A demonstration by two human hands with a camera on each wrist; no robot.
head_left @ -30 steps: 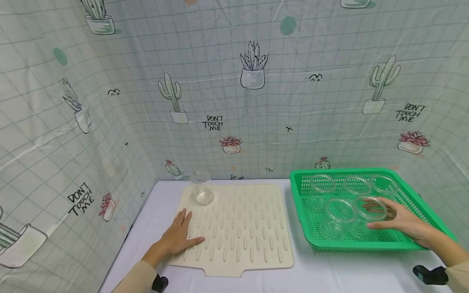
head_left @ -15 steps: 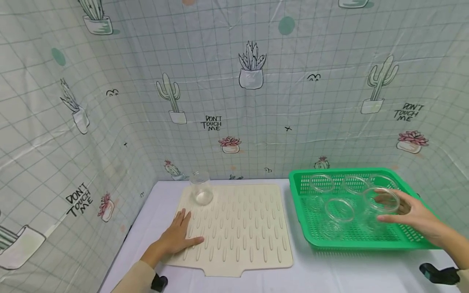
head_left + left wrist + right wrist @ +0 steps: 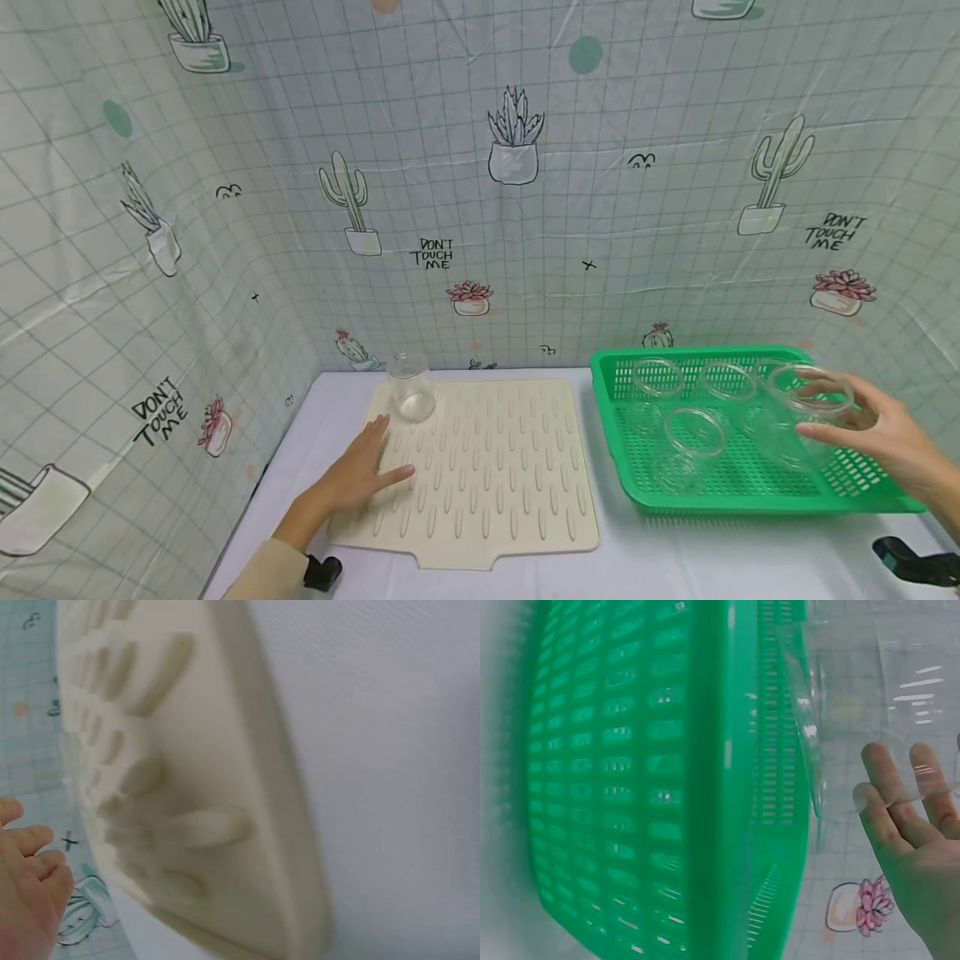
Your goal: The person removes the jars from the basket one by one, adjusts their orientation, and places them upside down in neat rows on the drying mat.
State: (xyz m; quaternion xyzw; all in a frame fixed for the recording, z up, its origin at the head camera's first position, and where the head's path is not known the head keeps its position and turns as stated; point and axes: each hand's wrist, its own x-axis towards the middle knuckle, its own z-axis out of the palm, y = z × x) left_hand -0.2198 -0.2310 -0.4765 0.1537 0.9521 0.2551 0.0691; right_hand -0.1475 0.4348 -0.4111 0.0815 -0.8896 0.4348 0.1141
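My right hand (image 3: 892, 421) holds a clear cup (image 3: 797, 429) by its side, thumb in front and fingers behind. In the head view the cup overlaps the right part of the green basket (image 3: 738, 503). Beyond the basket wall in the right wrist view, the fingers show through the clear side of this cup (image 3: 847, 690). My left hand (image 3: 348, 475), fingers extended and thumb spread, is over the left edge of the beige ridged mat (image 3: 487, 467). Another clear cup (image 3: 412, 396) stands upright at the mat's back left corner.
More clear cups stand in the basket: one at the back left (image 3: 658, 387), one at the back middle (image 3: 726, 382), and one at the front (image 3: 693, 442). A patterned cloth (image 3: 525, 217) hangs behind the white table (image 3: 547, 579).
My right hand has lifted the cup from the basket's front middle up and to the right. My left hand, earlier flat on the mat, has shifted slightly, its wrist moving left.
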